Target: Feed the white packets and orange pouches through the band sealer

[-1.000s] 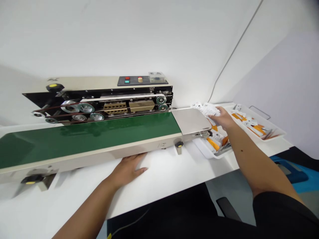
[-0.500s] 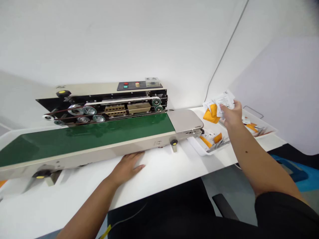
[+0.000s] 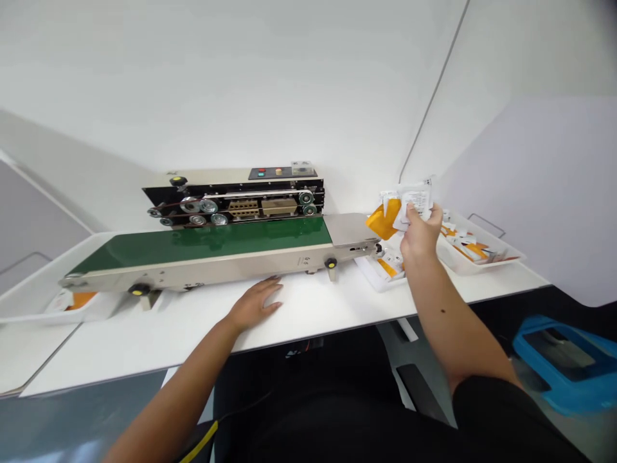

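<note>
My right hand [image 3: 420, 233] is raised above the table's right part, closed on a bunch of white and orange packets [image 3: 399, 209]. It hovers just right of the metal end plate [image 3: 347, 230] of a sealing machine [image 3: 241, 199] with a long green conveyor belt [image 3: 207, 243]. Below the hand lies a white tray [image 3: 373, 271] with more packets. My left hand [image 3: 255, 304] rests flat on the white table [image 3: 308, 308], fingers spread, just in front of the conveyor's frame.
A second white tray [image 3: 475, 251] with packets stands at the far right. Another tray [image 3: 58, 302] with an orange packet sits under the belt's left end. A blue bin [image 3: 563, 360] is on the floor at right. White walls stand behind.
My right hand lifted a bunch of packets out of the tray and carried them left toward the machine's end plate. The camera pulled back. My left hand stayed put.
</note>
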